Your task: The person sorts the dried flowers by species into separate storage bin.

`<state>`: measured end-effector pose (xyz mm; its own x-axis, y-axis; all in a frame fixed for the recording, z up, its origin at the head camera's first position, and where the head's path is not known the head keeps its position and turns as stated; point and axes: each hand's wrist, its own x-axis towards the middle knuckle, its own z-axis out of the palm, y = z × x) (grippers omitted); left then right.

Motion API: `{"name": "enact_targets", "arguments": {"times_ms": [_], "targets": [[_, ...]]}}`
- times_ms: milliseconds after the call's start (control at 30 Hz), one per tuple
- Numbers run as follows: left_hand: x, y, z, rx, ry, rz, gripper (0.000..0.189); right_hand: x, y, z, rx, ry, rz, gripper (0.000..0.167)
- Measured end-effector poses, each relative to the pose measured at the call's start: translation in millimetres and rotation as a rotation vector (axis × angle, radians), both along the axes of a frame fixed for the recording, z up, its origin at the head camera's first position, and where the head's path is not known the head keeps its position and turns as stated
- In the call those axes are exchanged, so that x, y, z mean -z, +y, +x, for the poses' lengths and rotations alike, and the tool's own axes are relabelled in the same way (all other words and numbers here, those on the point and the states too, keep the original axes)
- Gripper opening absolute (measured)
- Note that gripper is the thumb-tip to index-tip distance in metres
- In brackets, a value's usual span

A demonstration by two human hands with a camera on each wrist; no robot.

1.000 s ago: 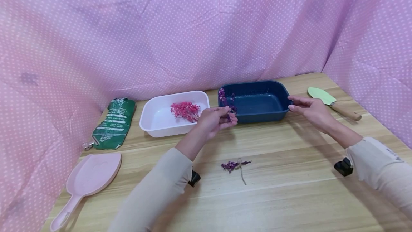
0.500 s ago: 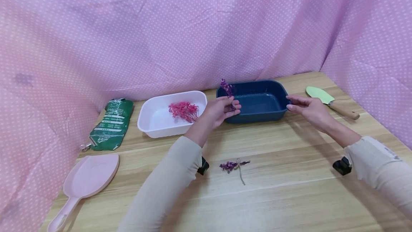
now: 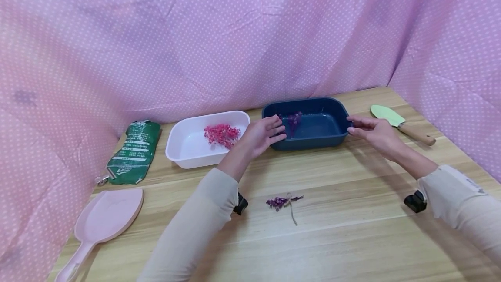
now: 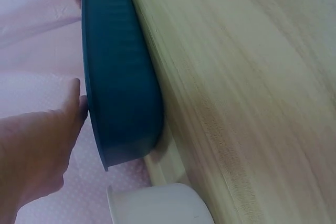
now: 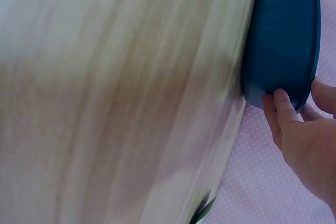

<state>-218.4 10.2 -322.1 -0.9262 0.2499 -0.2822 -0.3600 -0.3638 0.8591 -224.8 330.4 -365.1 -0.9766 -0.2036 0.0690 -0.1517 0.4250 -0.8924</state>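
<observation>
A sprig of dried purple flowers [image 3: 294, 122] lies inside the dark blue plastic basin [image 3: 313, 143], towards its left end. My left hand [image 3: 261, 135] is at the basin's front left rim, fingers relaxed and nothing held in them. My right hand [image 3: 376, 135] pinches the basin's right end; in the right wrist view its thumb is at the rim and its fingers [image 5: 283, 106] lie on the outer wall. On the table in front, a small purple dried bunch [image 3: 278, 203] is tied with twine.
Left of the blue basin stands a white basin [image 3: 184, 143] holding pink dried flowers [image 3: 222, 135]. A green bag [image 3: 135, 153] and a pink dustpan [image 3: 109, 214] lie at the left. A light green trowel [image 3: 387, 114] with a wooden handle lies at the right. Dotted pink cloth hangs behind.
My left hand lifted the purple sprig upright at the blue basin's left end, then let go of it inside and drew slightly back left. My right hand stays on the basin.
</observation>
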Motion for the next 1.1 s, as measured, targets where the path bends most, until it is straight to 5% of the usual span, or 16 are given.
{"name": "enact_targets", "arguments": {"times_ms": [200, 467, 800, 1100], "targets": [[-2.1, -2.5, 8.4, 0.033, 0.034, -0.022, 0.044, 0.2, 0.2, 0.6, 0.003, -0.006, 0.007, 0.058], [1.4, -18.8, 34.7, 0.098, 0.065, -0.022, 0.044, -0.8, -0.6, 1.8, -0.002, -0.014, 0.032, 0.058], [19.1, -49.1, 74.1, 0.158, 0.099, -0.121, 0.040, -1.4, -0.9, 2.5, -0.010, -0.010, 0.040, 0.057], [34.0, -59.1, 88.9, 0.233, 0.104, -0.222, 0.050, -2.9, -0.3, 2.5, -0.004, -0.004, 0.052, 0.056]]}}
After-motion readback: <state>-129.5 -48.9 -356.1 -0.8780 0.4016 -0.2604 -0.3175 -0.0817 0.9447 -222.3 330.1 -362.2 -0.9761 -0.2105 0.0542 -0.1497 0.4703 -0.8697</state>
